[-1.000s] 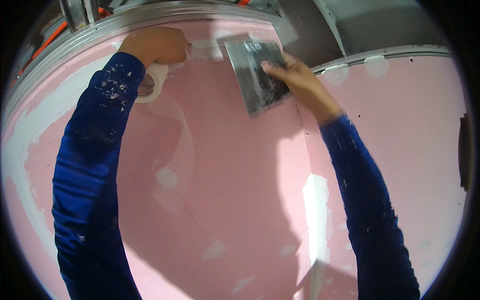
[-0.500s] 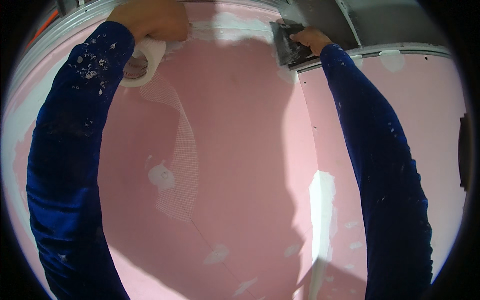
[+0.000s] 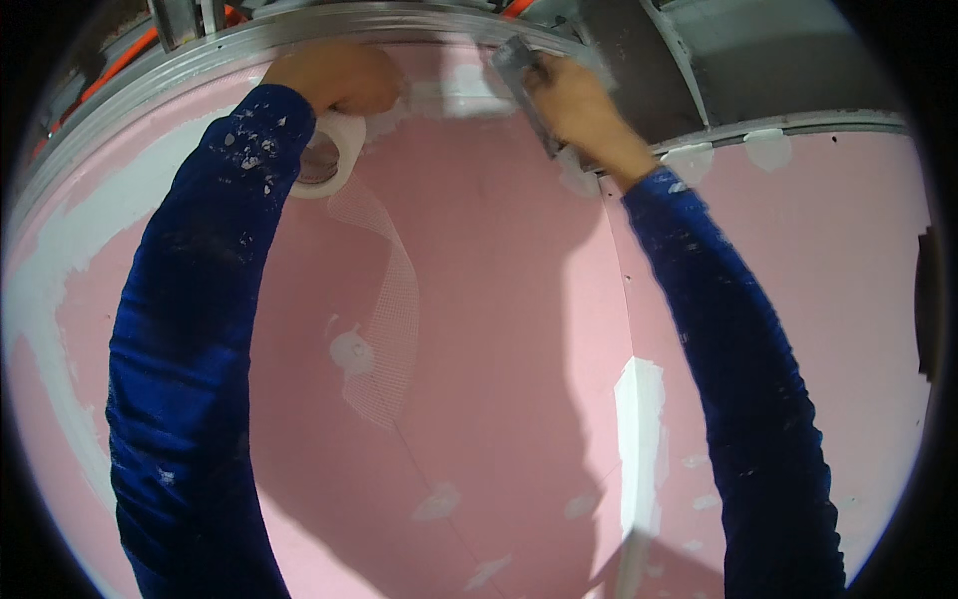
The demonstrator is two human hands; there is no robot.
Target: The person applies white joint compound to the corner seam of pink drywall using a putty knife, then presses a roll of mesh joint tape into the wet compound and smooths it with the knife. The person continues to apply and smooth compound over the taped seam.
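Observation:
My left hand [image 3: 344,78], slightly blurred, is closed against the upper part of a pink drywall panel [image 3: 489,260]. A roll of white mesh joint tape [image 3: 351,150] hangs from it, the top of the roll hidden by the fingers. From the roll a loose, twisted strip of mesh [image 3: 397,299] trails down over the panel. My right hand [image 3: 579,105] grips a wide, grey putty knife [image 3: 524,90], its blade tilted near the panel's top right corner. Between the hands a band of white joint compound [image 3: 464,95] runs along a seam.
Metal framing track [image 3: 299,25] curves along the top edge, with an orange conduit [image 3: 115,68] behind it. Dark grey panels [image 3: 788,65] lie beyond at the upper right. A second pink panel [image 3: 778,250] meets the first at a corner seam partly coated with white compound [image 3: 639,429].
My right hand and the putty knife have shifted left, and the blade has turned more edge-on. My left hand and the tape roll appear farther right and lower as the view shifts.

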